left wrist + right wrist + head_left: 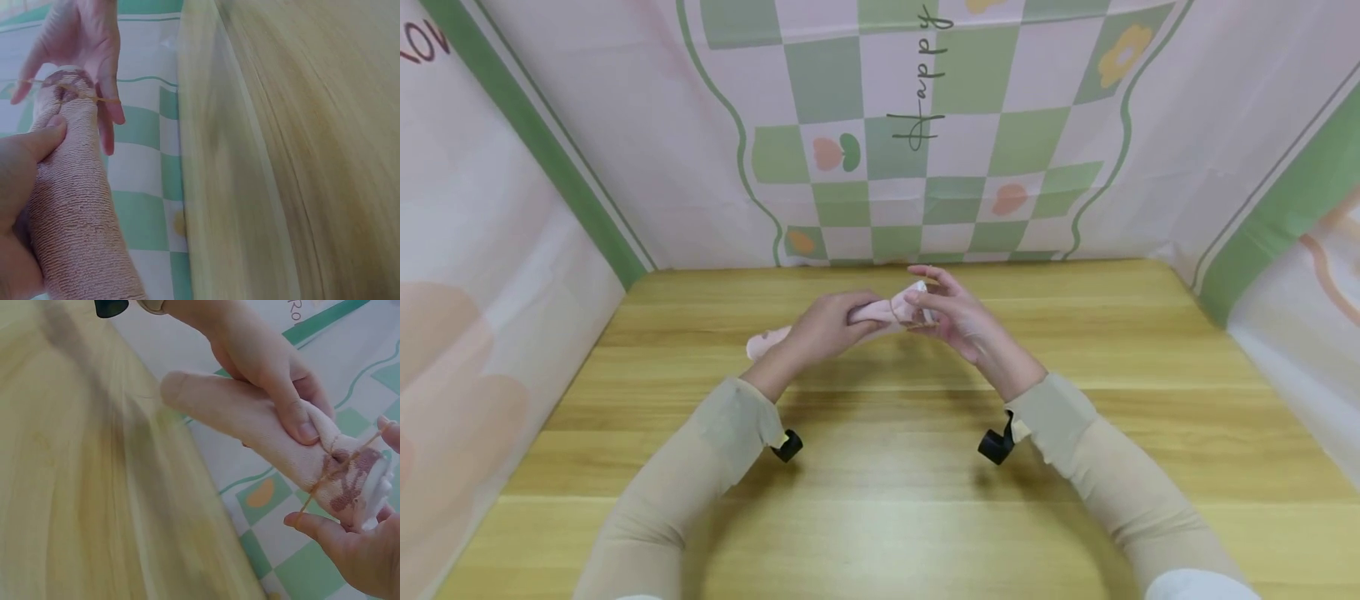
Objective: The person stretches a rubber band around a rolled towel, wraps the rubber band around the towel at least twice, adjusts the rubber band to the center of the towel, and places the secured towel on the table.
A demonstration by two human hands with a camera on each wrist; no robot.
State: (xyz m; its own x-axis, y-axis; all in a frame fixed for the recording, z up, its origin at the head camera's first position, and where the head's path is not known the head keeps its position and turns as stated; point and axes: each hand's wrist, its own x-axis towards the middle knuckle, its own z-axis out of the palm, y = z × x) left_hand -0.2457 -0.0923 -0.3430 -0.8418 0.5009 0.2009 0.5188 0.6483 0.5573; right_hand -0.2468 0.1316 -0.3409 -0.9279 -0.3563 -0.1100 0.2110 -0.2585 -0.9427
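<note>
A rolled pink towel (pixel 250 419) is held above the table, tilted, with a brown printed pattern near its end by the right hand. My left hand (pixel 831 325) grips the roll around its middle, thumb on top. A thin tan rubber band (pixel 340 465) crosses the towel near the patterned end. My right hand (pixel 958 321) surrounds that end with thumb and fingers spread apart. The band stretches between its thumb (pixel 312 528) and a finger on the opposite side. In the left wrist view, the right hand's fingers (pixel 109 94) extend fairly straight beside the roll.
The wooden table (pixel 880 500) lies beneath both hands. A green and white checked cloth (pixel 895 192) hangs behind it, with more printed cloth at both sides. Black wrist cameras (pixel 996 446) hang below the forearms.
</note>
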